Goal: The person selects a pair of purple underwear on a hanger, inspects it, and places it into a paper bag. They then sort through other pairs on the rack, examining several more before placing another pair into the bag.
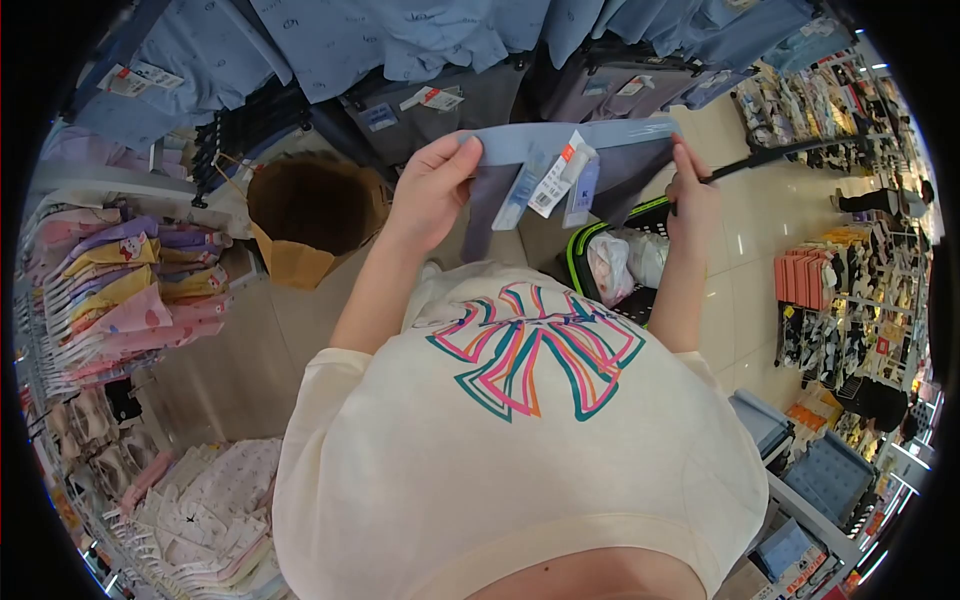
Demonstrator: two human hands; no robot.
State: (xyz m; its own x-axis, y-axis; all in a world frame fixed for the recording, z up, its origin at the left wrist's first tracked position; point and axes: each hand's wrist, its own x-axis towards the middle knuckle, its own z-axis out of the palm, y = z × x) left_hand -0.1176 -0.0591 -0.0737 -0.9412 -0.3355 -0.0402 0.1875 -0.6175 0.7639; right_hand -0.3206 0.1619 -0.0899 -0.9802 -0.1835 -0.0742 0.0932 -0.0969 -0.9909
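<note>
Stretched between my two hands is a pair of grey pants point(640, 172) with a pale blue waistband point(505, 145). My left hand point(437, 188) pinches the left end of the waistband between thumb and fingers. At the other end, my right hand point(694, 195) is closed on the waistband's corner. A white and red price tag point(556, 178) and a lavender label point(582, 198) hang from the middle of the band. A thin black bar point(780, 154) runs from beside my right hand toward the upper right; I cannot tell whether that hand grips it.
Blue shirts point(400, 35) hang ahead. A brown paper bag point(300, 262) stands left of my arm, and a black basket with a green rim point(575, 262) holds wrapped goods below the pants. Children's clothes point(135, 285) hang at left. Stocked shelves point(870, 320) line the right.
</note>
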